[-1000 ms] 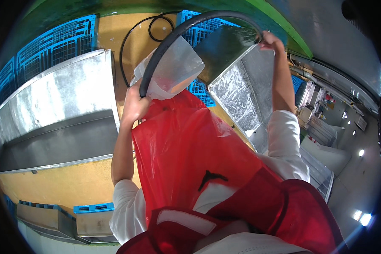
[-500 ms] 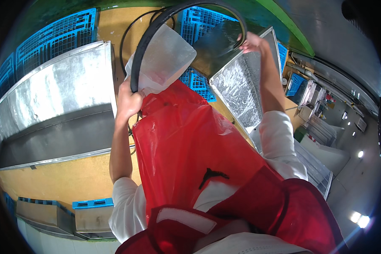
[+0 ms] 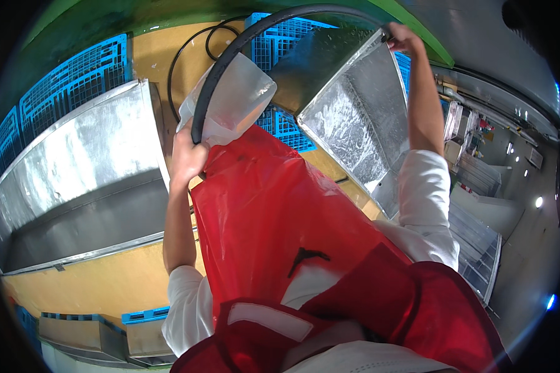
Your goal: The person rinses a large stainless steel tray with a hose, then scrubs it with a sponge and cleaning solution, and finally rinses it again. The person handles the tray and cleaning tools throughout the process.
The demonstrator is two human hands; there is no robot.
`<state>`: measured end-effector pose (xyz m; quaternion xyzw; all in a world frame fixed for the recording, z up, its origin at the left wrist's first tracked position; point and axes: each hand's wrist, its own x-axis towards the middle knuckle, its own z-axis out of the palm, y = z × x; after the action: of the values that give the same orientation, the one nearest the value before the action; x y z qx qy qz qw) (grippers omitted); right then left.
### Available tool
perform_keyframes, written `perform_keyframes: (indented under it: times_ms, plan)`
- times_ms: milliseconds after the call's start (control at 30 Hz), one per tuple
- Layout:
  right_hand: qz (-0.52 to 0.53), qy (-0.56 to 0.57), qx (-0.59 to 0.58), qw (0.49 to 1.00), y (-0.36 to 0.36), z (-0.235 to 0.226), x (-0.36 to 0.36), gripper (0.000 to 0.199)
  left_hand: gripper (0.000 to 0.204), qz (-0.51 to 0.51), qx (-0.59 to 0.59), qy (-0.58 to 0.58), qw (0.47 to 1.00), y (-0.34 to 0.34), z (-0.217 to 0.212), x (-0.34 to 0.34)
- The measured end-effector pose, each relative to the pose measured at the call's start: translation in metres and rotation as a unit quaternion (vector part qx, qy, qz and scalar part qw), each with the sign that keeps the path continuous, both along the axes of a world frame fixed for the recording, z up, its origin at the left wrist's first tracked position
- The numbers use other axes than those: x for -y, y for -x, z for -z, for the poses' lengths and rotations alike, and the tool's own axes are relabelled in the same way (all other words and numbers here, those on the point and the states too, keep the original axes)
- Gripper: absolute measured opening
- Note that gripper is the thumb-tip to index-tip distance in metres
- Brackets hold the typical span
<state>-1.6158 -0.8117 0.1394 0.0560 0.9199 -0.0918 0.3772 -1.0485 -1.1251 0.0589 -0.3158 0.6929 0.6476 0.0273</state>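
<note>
My left hand (image 3: 189, 156) is closed around one end of a thick black hose (image 3: 223, 64). Right beside that hand is a translucent plastic container (image 3: 246, 93); whether the same fingers also hold it is hidden. From there the hose arches over to my right hand (image 3: 406, 38), whose fingers are bent around its other part at the far corner of a tilted metal bin (image 3: 348, 118). Whether that hand also touches the bin's rim cannot be made out. A red apron (image 3: 274, 211) covers my front, between both arms.
A long metal trough (image 3: 81, 168) stands on the left. Blue plastic pallets (image 3: 74, 87) lie along the far side on a tan floor (image 3: 106, 273). Thinner black hose (image 3: 174, 74) loops behind the container. Metal racks (image 3: 473, 230) stand at the right, more bins (image 3: 74, 336) at lower left.
My right hand has moved outward to the right and away, stretching the hose into a wider arc. The plastic container has tilted, and my left hand stays closed on the hose.
</note>
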Motion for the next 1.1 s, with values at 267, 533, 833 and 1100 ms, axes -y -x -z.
perform_keyframes:
  times_ms: [267, 533, 833, 1100]
  plan:
    - [-0.061, -0.009, -0.177, 0.982, -0.005, -0.103, 0.033, 0.045, 0.044, 0.052, 0.001, 0.02, 0.998, 0.011, -0.006, -0.015]
    - [-0.016, 0.005, -0.065, 0.998, -0.027, -0.067, 0.02, 0.041, 0.045, 0.032, -0.011, 0.015, 0.999, -0.002, -0.003, -0.013]
    - [-0.026, 0.097, -0.007, 0.995, -0.07, -0.062, 0.006, 0.034, 0.046, 0.007, -0.013, 0.043, 0.999, -0.028, -0.015, -0.05]
    - [-0.027, 0.201, 0.062, 0.977, -0.136, -0.022, -0.042, 0.029, 0.04, -0.077, 0.001, 0.062, 0.995, -0.087, -0.04, -0.131]
